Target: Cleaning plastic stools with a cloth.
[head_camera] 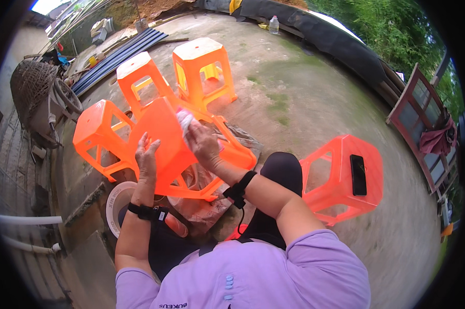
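Note:
An orange plastic stool lies tilted on its side in front of me, its seat facing left and its legs pointing right. My left hand rests against the seat, fingers spread and pointing away from me. In my right hand is a bunched white and pink cloth, pressed on the stool near the seat's edge. Part of the cloth is hidden by the fingers. Several more orange stools stand upright beyond and to the left, among them one with a pale, shiny top.
To my right stands a red-orange stool with a black phone on its seat. A white bucket is by my left forearm. Crumpled sacking lies under the tilted stool. Corrugated sheets lie far left; a framed glass panel leans far right.

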Motion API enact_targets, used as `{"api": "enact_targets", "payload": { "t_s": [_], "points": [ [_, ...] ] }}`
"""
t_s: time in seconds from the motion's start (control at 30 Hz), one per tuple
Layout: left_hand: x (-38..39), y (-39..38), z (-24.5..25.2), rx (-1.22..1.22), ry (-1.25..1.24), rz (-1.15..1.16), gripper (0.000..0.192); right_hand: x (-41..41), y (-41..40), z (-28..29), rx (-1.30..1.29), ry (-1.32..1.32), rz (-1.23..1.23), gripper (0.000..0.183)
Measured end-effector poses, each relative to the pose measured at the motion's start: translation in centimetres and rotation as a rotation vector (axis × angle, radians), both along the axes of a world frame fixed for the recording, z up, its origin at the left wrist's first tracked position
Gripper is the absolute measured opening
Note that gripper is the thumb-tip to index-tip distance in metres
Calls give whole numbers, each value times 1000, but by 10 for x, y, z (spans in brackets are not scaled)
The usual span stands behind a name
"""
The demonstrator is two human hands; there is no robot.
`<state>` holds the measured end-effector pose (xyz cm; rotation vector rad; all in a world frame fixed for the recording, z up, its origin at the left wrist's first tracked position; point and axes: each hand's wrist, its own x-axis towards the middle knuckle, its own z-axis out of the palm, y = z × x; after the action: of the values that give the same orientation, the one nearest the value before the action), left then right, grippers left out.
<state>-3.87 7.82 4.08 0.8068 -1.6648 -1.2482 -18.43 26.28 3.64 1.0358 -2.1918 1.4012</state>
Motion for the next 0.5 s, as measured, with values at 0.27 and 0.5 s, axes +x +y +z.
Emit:
{"api": "enact_targets", "payload": {
  "t_s": [0.27, 0.5],
  "points": [
    [40, 1, -58, 997, -274, -104, 61, -62, 29, -18, -300, -441, -123, 33],
    [9, 24, -76, 891, -133, -360, 71, -103, 25, -49, -318, -519, -223, 37]
  ]
}}
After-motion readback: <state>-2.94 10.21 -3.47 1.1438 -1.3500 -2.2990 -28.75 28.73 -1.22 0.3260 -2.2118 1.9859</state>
